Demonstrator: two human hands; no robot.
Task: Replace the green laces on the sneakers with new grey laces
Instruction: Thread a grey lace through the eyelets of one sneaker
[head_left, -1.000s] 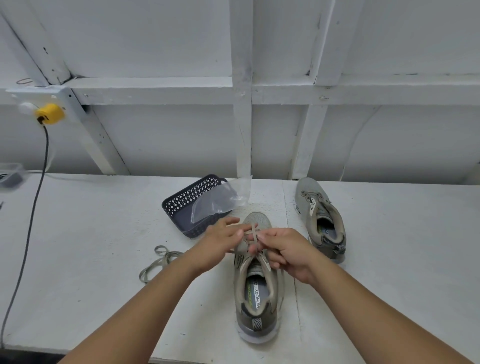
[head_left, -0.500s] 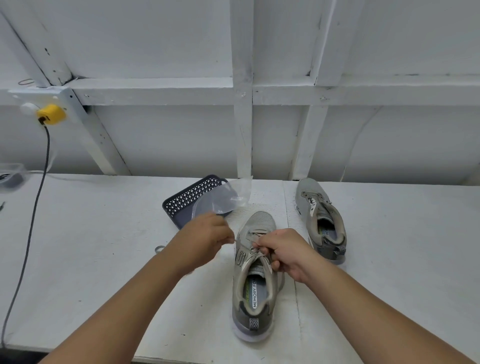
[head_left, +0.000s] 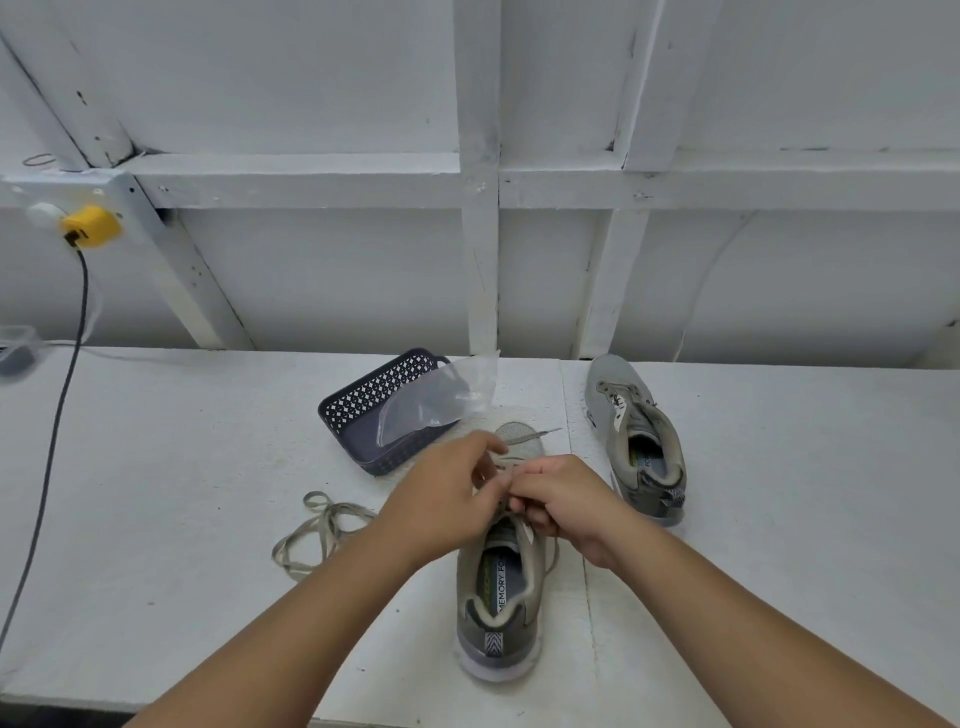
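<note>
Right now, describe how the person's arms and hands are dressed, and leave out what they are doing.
Both forearms are bare up to the frame's lower edge: no sleeves or cuffs show. The left hand and right hand wear no gloves. No watch, bracelet or wrist strap shows on either arm. Rings cannot be ruled out, since the fingers overlap and are partly hidden. No cables or markers are attached.

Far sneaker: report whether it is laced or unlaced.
Unlaced, apparently: the far sneaker shows no lace across its open throat; a loose lace lies on the table.
</note>
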